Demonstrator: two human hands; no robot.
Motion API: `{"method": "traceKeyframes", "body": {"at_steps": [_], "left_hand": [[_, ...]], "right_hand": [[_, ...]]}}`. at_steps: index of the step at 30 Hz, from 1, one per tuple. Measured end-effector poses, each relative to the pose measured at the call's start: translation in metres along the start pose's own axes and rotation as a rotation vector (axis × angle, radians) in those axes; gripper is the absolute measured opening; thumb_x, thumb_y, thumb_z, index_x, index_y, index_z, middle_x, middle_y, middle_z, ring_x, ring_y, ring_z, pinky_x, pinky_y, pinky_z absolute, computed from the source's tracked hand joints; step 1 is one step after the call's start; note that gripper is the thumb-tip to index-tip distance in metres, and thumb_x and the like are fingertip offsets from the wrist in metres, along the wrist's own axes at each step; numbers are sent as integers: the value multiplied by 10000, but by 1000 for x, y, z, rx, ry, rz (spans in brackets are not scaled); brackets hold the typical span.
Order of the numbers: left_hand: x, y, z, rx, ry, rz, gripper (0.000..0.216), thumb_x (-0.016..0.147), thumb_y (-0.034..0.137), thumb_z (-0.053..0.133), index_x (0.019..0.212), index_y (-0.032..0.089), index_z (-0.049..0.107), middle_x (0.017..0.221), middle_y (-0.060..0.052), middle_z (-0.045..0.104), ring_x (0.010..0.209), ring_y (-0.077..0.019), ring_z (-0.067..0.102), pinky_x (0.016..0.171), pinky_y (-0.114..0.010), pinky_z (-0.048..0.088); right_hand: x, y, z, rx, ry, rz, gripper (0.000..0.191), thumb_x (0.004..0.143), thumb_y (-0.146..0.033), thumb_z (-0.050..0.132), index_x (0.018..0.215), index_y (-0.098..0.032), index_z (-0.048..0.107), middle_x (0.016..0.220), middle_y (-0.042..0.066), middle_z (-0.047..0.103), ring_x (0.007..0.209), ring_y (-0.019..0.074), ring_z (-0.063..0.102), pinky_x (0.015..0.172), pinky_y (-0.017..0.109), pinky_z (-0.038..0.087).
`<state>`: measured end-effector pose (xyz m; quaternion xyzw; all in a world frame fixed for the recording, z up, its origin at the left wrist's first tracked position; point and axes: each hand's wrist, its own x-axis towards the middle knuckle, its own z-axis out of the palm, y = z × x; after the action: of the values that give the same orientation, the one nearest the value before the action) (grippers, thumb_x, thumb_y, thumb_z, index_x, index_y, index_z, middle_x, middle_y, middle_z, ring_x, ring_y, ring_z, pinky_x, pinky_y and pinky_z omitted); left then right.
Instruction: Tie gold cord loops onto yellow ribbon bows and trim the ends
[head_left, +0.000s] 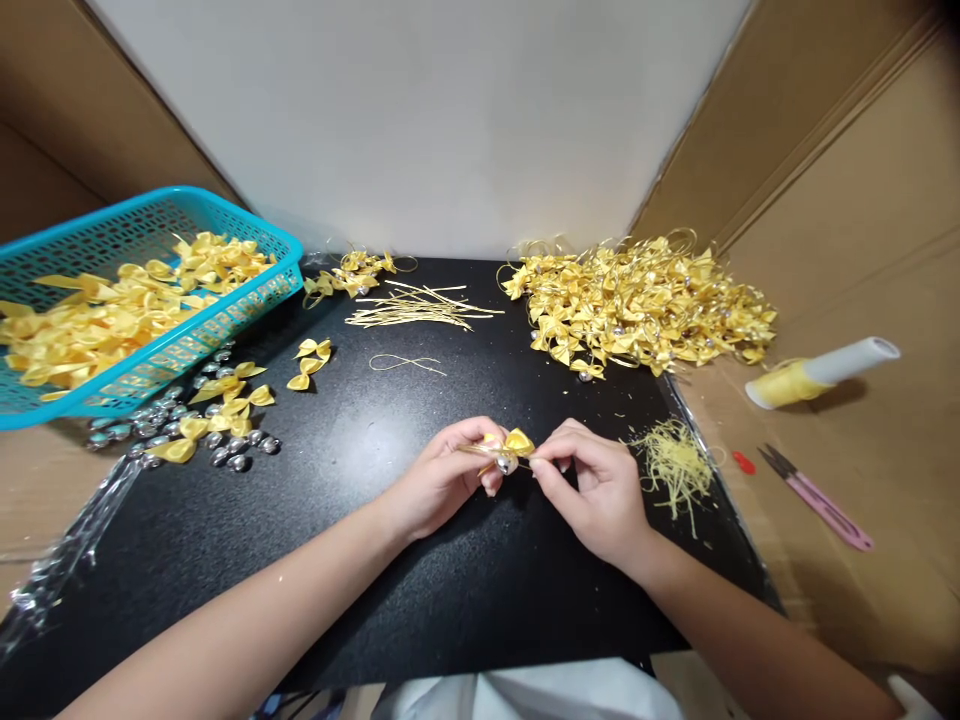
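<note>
One bow (519, 441) and one silver bell (508, 464) are between two hands, above the middle of the desk (420, 610). The left hand (446, 470) grips the bow's left side; the right hand (596, 485) pinches a thin cord (523, 461) beside the bell. Two loose bows (313, 349) lie towards the far left corner, with one looped cord (409, 362) to their right. Beyond the right edge are one pair of pink snips (825, 510) and one tube (855, 362) wound with yellow. The pile (645, 305) of belled bows in the far right corner is too tangled to count. The held bow is glossy yellow, the bell round and shiny just below it. One turquoise basket (225, 308), overhanging the left edge, contains many yellow bows, overlapping beyond counting.
</note>
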<state>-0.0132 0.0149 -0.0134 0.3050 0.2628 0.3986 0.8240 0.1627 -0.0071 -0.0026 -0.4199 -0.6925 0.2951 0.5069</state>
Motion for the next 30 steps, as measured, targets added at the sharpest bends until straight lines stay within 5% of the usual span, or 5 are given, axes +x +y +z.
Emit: {"method": "traceKeyframes", "body": {"at_steps": [13,30], "left_hand": [[-2,2,7,207,-10,138,208,768,293,751,690,137,638,738,-20,612,626,-101,534,505,-185,406],[-1,2,4,147,-19,49,214,758,285,762,685,129,634,712,-28,629,578,-89,514,516,-191,419]], "right_hand": [[-1,-3,0,-1,-3,10,152,776,-76,603,698,-200,643,612,0,627,565,131,514,527,273,411],[0,-1,0,-5,-37,-13,129,828,-118,594,734,-197,631,634,9,629,590,136,524,548,282,433]]}}
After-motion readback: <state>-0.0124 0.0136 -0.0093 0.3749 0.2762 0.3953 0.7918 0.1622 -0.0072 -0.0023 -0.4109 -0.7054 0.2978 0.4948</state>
